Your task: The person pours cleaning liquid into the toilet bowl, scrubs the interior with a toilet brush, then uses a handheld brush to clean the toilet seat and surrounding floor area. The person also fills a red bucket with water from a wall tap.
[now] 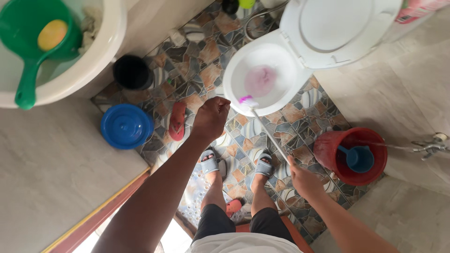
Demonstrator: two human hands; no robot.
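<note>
The right hand (303, 179) is closing its fingers around the lower end of a thin white brush handle (269, 133), gripping it firmly. From this hand the handle is slanting up and away toward the toilet bowl (234, 79), where the brush's purple-and-white head (247, 100) is resting at the near rim of the bowl. Inside the bowl, beyond the brush head, pinkish water (260, 80) is pooling. The raised toilet lid (337, 28) is leaning back on the far side of the bowl.

The left hand (211, 117) is curling into a loose fist just beside the brush head, on its near left; whether it is pinching anything cannot be told, since the fingers are turned away from view.

Just to the outer side of the right hand, a red bucket (328, 150) is standing on the patterned tile floor (206, 61) with a blue scoop (358, 158) inside it. To the outer side of the left hand, a red slipper (177, 121) is lying on the tiles, then a blue round lid (125, 125), with a black pot (132, 71) beyond it. Farther out still, a green ladle (33, 42) holding a yellow sponge (52, 34) is sitting in a white basin (93, 61). Below both hands, the person's feet in grey sandals (209, 164) are planted on the tiles.
</note>
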